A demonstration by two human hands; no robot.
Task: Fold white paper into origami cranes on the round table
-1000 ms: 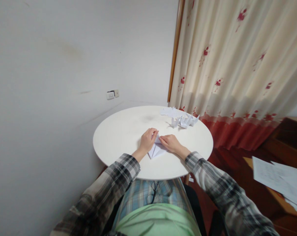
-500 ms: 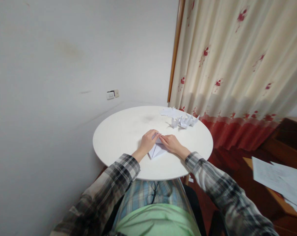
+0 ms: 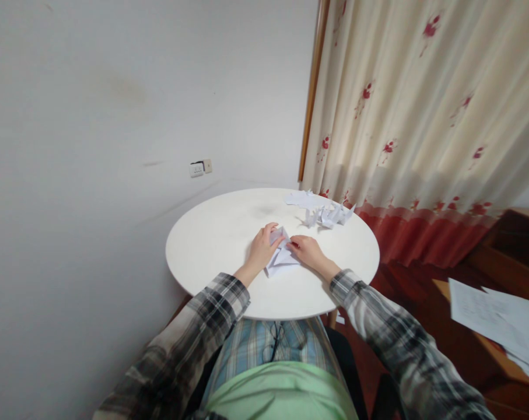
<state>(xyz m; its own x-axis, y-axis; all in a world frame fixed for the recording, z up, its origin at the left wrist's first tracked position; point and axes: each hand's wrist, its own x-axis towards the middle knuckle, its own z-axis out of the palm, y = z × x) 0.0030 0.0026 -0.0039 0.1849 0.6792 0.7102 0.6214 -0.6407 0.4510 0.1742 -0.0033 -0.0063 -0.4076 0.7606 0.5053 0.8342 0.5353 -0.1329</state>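
A folded sheet of white paper (image 3: 282,260) lies between my hands on the round white table (image 3: 207,251), with a flap raised at its far side. My left hand (image 3: 262,247) grips the paper's left side, thumb on the inner face and fingers behind. From the right, my right hand (image 3: 307,251) pinches the paper's right edge with thumb and fingertips. Parts of the folds are hidden under the fingers.
Several folded white paper shapes (image 3: 329,216) stand at the table's back right, beside flat white paper (image 3: 305,199). Written sheets (image 3: 496,315) lie on wooden furniture at the right. A patterned curtain (image 3: 404,116) hangs behind, and a wall socket (image 3: 196,170) is at the left.
The paper's far flap has lifted and opened up between my hands. My fingertips have moved slightly apart, and the near point of the paper has shifted a little away from me.
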